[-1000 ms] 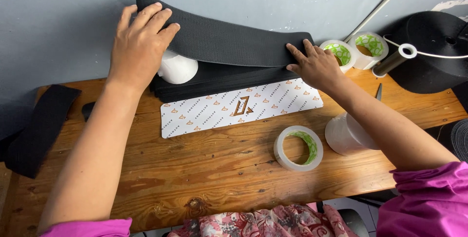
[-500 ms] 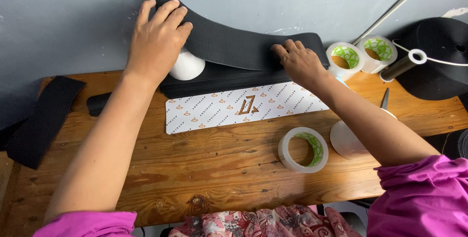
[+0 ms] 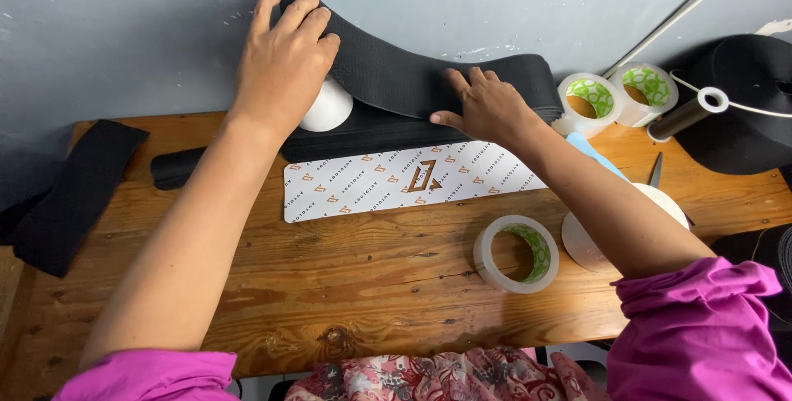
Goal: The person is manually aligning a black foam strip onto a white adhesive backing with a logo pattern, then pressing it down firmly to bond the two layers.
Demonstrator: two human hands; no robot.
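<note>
Wooden table (image 3: 346,277), black strip (image 3: 412,79) lying left-right

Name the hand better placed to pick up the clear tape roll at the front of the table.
Probably the right hand: its forearm already passes just above the clear tape roll. The left hand presses the black band far across the table.

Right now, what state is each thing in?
Left hand: flat on black band's raised end.
Right hand: pressing band down.
Black band: arched over white roll.
Printed card: flat on table.
Tape roll: lying flat, untouched.
Rear tape rolls: tilted against wall.
</note>
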